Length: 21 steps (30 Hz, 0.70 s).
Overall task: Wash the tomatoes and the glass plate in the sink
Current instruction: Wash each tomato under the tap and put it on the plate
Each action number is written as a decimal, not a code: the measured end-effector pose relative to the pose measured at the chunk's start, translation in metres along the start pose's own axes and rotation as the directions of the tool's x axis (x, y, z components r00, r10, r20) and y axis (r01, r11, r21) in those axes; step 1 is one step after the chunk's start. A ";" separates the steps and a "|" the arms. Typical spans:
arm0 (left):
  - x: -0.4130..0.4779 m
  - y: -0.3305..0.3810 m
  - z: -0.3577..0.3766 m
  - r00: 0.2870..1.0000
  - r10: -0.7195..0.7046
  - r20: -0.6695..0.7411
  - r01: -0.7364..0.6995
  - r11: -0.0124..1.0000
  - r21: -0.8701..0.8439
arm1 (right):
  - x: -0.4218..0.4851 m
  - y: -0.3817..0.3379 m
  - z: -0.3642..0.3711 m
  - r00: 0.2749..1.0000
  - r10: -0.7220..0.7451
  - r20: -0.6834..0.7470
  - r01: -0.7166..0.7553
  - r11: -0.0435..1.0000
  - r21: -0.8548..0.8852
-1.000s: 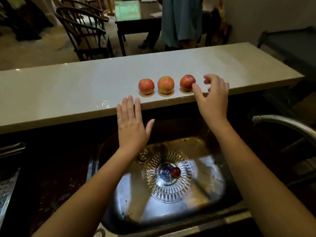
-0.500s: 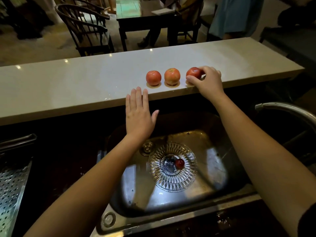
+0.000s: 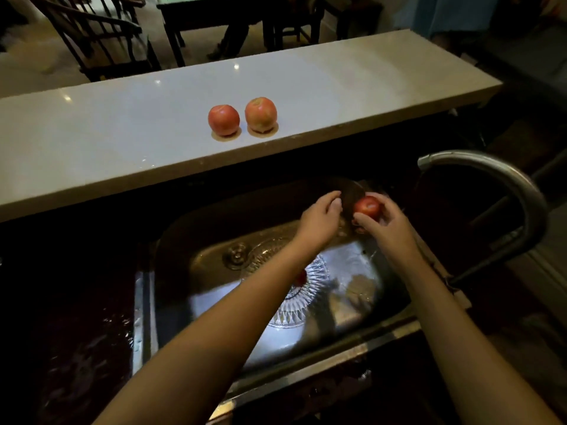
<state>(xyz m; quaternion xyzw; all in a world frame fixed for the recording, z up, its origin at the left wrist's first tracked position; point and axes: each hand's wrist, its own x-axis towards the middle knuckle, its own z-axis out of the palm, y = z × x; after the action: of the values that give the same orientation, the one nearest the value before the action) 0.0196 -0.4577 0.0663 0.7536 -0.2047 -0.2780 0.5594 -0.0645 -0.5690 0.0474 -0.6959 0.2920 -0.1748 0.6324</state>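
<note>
My right hand (image 3: 385, 222) holds a red tomato (image 3: 367, 207) above the far right part of the steel sink (image 3: 171, 250). My left hand (image 3: 320, 214) hovers just left of it, fingers loosely curled, not clearly touching the fruit. Two more tomatoes (image 3: 223, 120) (image 3: 261, 114) sit side by side on the pale counter ledge (image 3: 122, 133) behind the sink. A cut-glass plate (image 3: 310, 289) lies on the sink floor, partly hidden by my left forearm, with a small red tomato (image 3: 300, 277) on it.
A curved metal faucet (image 3: 503, 191) arches over the sink's right side. The drain (image 3: 236, 256) is at the sink's back left. Dark wet countertop (image 3: 76, 348) lies left of the sink. Chairs and a dark table stand beyond the ledge.
My right hand took the rightmost tomato off the ledge and brought it down over the sink. My left hand left the ledge edge and moved beside the tomato.
</note>
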 end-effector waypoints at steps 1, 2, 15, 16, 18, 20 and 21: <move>0.007 -0.002 0.013 0.996 -0.070 0.059 0.077 0.991 -0.107 | 0.001 0.007 -0.008 1.000 0.011 -0.007 -0.011 1.000 -0.007; 0.013 -0.004 0.025 0.988 -0.112 0.105 0.129 0.976 -0.173 | 0.003 0.013 -0.015 1.000 0.011 -0.011 -0.011 1.000 -0.020; 0.039 -0.005 0.096 0.925 -0.240 0.296 0.364 0.784 -0.502 | 0.020 0.043 -0.057 0.990 0.030 -0.135 -0.044 0.994 -0.101; 0.039 -0.005 0.099 0.920 -0.234 0.314 0.372 0.775 -0.511 | 0.020 0.043 -0.059 0.991 0.019 -0.131 -0.033 0.994 -0.107; 0.040 -0.004 0.104 0.917 -0.213 0.336 0.372 0.760 -0.532 | 0.019 0.041 -0.063 0.992 -0.013 -0.122 -0.002 0.993 -0.117; 0.042 -0.003 0.108 0.924 -0.198 0.327 0.355 0.762 -0.541 | 0.019 0.040 -0.065 0.994 -0.020 -0.107 0.007 0.993 -0.116; 0.044 -0.003 0.109 0.927 -0.197 0.320 0.350 0.764 -0.543 | 0.019 0.039 -0.065 0.996 -0.012 -0.094 0.001 0.994 -0.113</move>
<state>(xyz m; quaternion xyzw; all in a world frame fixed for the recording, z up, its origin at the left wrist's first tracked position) -0.0176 -0.5638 0.0313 0.5237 -0.0620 -0.4971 0.6890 -0.0971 -0.6332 0.0153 -0.7226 0.3286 -0.1927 0.5769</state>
